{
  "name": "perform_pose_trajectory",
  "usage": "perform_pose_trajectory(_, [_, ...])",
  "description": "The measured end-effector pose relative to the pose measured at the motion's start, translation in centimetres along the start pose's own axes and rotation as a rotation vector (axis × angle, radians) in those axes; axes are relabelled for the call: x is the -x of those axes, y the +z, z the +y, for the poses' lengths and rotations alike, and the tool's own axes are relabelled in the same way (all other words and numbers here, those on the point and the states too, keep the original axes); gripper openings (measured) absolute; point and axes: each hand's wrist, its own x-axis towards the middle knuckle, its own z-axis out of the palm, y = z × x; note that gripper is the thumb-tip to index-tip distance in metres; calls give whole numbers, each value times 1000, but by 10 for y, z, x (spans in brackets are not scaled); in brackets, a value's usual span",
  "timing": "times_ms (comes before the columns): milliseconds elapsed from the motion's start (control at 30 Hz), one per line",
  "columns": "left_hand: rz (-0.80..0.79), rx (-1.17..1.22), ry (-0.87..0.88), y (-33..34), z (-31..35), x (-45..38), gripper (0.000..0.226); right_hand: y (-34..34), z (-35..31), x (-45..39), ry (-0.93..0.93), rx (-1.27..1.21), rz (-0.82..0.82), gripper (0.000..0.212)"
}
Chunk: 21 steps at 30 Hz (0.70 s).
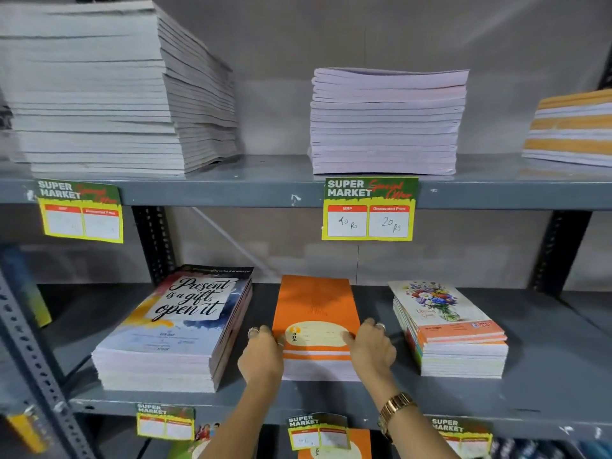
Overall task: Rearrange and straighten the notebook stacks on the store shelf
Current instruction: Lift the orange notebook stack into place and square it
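**Both hands bracketing the orange stack on the middle shelf**

Head view: the person is standing square to the shelf [546, 326], and the orange notebook stack [316, 313] is sitting in the middle of it, between the "Present is a gift" stack [172, 329] to the left and the floral stack [450, 329] to the right, apart from both. Its long axis is running from near to far, with the near end just short of the shelf's front edge. The left hand [263, 354] is pressing flat against the stack's left side near the front corner, fingers curled over the top cover; the right hand [372, 349] is mirroring it on the right side, thumb lying on the cover. Neither is clenched; both are clasping the stack loosely between them. Both hands are equally near, so a squaring push or a slide would likely be coming from the two sides together. The top cover is looking aligned with the copies beneath.
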Motion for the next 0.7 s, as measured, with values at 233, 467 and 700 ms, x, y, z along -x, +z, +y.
perform_pose_trajectory(233, [-137, -129, 482, 14, -14, -3, 49, 18, 24, 15, -548, 41, 83, 47])
perform_pose_trajectory(467, [-228, -70, 528, 30, -34, -5, 103, 31, 51, 12, -664, 58, -40, 106])
perform_pose_trajectory(700, [-249, -73, 513, 28, -30, -4, 53, 35, 58, 7, -664, 25, -27, 99])
